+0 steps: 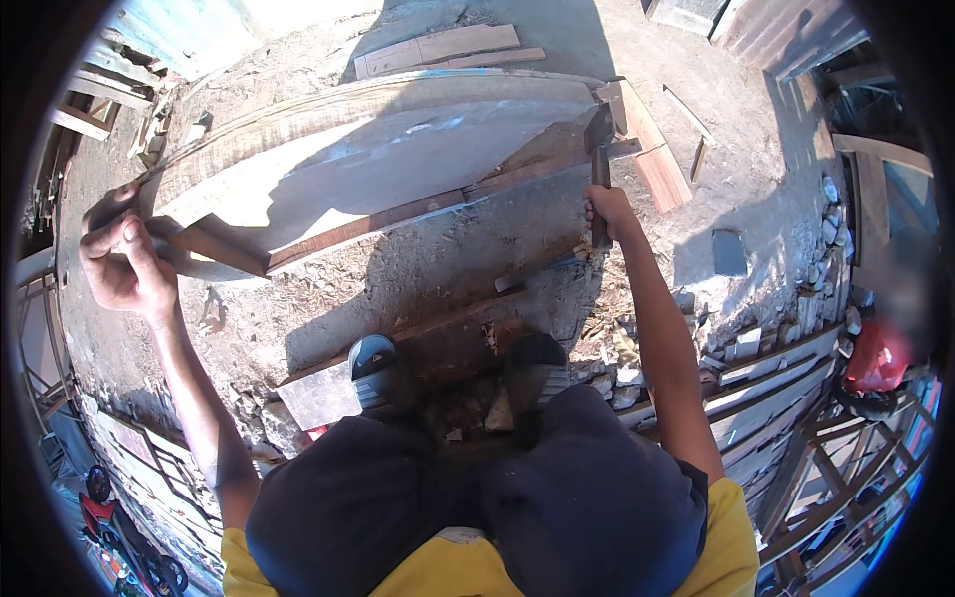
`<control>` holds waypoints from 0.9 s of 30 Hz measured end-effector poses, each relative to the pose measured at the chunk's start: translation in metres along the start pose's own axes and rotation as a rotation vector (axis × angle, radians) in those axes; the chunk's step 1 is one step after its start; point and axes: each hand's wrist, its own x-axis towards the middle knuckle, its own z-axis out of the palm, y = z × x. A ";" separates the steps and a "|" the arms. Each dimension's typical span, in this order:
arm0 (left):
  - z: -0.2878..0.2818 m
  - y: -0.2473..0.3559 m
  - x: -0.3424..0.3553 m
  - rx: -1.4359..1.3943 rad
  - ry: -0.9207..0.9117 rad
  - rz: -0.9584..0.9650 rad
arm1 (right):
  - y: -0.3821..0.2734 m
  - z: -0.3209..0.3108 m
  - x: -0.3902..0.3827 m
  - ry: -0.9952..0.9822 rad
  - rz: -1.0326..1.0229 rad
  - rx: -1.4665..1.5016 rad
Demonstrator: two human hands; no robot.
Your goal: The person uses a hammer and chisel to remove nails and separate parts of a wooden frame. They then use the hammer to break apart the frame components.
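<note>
Landmark: the long pale wooden plank (368,164) standing on edge across the dirt ground (428,269), long axis running from left to right and bowed by the lens. Its underside falls in deep shadow, and grain detail there cannot be made out. At the plank's right end, the right hand (605,207) is wrapped shut around the dark straight handle of a steel-headed hammer (600,164); the handle stands nearly vertical, head uppermost and away from the person, resting against the plank's end. The handle's lower part is covered by the fingers. At the plank's left end, the left hand (124,261) curls closed on the plank's corner edge; the fingertips are partly lost in glare. Below the plank, two dark shoes (373,368) stand on a reddish-brown timber beam (438,343), whose near end is cut off by the person's knees.
</note>
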 end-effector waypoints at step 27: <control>-0.016 0.035 0.051 0.629 -0.980 -0.443 | 0.004 -0.001 0.002 0.118 -0.248 -0.237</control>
